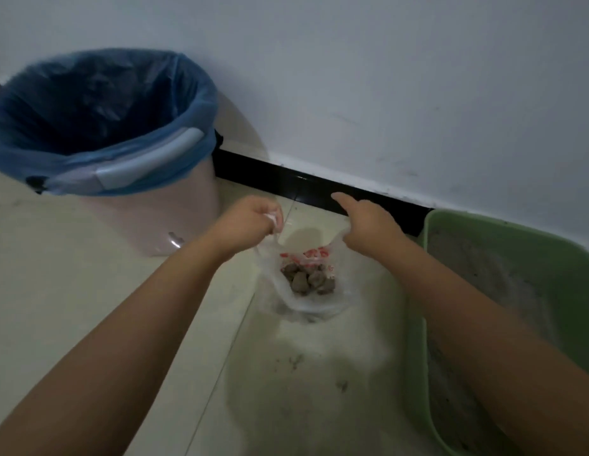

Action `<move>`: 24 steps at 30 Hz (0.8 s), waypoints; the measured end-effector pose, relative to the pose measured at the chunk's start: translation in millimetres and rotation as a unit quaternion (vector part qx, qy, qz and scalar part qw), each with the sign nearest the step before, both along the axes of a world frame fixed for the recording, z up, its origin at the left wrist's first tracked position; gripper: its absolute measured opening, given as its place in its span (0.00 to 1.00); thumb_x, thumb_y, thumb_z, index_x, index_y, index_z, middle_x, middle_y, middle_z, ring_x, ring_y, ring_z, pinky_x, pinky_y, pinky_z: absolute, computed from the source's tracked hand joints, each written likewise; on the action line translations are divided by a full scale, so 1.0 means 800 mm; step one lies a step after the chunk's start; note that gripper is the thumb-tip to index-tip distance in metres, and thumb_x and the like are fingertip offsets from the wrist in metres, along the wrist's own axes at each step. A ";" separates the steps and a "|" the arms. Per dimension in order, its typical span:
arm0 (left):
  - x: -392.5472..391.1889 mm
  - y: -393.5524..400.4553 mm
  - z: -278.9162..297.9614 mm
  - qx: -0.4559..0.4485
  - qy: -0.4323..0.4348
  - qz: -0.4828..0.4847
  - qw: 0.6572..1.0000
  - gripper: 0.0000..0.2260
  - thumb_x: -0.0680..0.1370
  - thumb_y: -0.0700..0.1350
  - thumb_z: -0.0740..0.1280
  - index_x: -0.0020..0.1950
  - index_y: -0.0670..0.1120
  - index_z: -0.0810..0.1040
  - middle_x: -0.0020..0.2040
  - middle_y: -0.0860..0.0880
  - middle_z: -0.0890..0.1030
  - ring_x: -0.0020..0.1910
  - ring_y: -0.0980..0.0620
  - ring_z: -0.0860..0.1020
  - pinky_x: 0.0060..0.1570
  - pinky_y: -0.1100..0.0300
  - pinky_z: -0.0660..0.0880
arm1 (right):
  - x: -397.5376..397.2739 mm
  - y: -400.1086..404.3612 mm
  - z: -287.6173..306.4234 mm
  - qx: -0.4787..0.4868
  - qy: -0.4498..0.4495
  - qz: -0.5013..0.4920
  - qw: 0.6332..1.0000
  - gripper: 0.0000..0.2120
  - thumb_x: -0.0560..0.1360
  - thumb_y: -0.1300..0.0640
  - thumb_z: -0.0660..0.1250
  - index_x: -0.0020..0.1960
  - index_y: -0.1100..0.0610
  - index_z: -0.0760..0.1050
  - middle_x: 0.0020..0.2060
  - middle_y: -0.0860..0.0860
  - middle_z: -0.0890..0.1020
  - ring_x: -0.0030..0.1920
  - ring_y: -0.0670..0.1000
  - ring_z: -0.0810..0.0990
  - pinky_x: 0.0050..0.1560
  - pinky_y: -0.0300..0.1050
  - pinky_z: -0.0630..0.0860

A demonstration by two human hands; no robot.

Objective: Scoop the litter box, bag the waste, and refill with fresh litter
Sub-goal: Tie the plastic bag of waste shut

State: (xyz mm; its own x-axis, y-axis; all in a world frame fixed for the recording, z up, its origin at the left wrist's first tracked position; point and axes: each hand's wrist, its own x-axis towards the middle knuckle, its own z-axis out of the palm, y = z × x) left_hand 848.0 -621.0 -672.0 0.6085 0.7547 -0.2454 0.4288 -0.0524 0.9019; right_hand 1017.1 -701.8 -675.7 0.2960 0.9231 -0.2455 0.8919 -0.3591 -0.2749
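A pale tiled floor (pixel 72 291) runs up to a white wall (pixel 385 77) with a black skirting strip (pixel 286 182) along its foot. By the wall to the left stands a round bin (pixel 161 222), upright, lined with a blue bag (pixel 99 103) folded over its rim. Along the right edge of the floor sits a green litter box (pixel 529 245), its long axis running from the wall toward the camera, grey litter (pixel 483 268) lying inside.

Between bin and box, just beside the box's near wall, a thin clear plastic bag (pixel 306 301) with red print hangs or rests on the floor; which, I cannot tell. Its mouth faces up and is stretched left to right. Brown-grey clumps (pixel 307 279) sit in the bottom.

Both bare forearms reach forward from the lower corners. The left hand (pixel 253 222) is curled into a fist, pinching the bag's left handle, knuckles up. The right hand (pixel 368 225) grips the bag's right edge beneath the palm while its forefinger sticks out straight, pointing left and toward the skirting.

A few dark specks (pixel 296 360) lie on the floor nearer the camera.
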 end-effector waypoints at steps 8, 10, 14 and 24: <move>-0.020 -0.015 0.038 -0.226 -0.251 0.157 0.928 0.15 0.67 0.24 0.46 0.30 0.42 0.63 0.20 0.49 0.69 0.25 0.50 0.70 0.34 0.60 0.71 | 0.006 -0.007 0.081 0.040 -0.128 -0.062 0.989 0.06 0.73 0.70 0.60 0.38 0.65 0.71 0.40 0.58 0.69 0.46 0.57 0.70 0.51 0.45 0.70; -0.015 -0.018 0.051 -0.241 -0.294 0.177 0.908 0.14 0.61 0.25 0.47 0.30 0.43 0.62 0.20 0.50 0.67 0.21 0.54 0.68 0.32 0.61 0.66 | 0.012 -0.003 0.079 0.219 -0.043 -0.124 0.967 0.12 0.73 0.71 0.58 0.52 0.67 0.76 0.49 0.61 0.73 0.51 0.59 0.73 0.51 0.39 0.69; -0.011 -0.020 0.064 -0.199 -0.296 0.201 0.912 0.19 0.67 0.23 0.44 0.30 0.43 0.64 0.21 0.50 0.67 0.27 0.53 0.66 0.32 0.63 0.65 | 0.008 0.001 0.064 0.392 0.326 -0.283 0.813 0.11 0.77 0.66 0.57 0.57 0.64 0.74 0.37 0.48 0.72 0.40 0.48 0.73 0.56 0.41 0.73; -0.012 -0.014 0.065 -0.136 -0.260 0.251 0.922 0.19 0.70 0.25 0.45 0.34 0.44 0.67 0.19 0.54 0.69 0.17 0.59 0.63 0.19 0.71 0.57 | -0.009 0.017 0.048 0.266 0.512 -0.255 0.776 0.21 0.79 0.58 0.52 0.28 0.58 0.63 0.10 0.45 0.58 0.12 0.41 0.54 0.20 0.26 0.52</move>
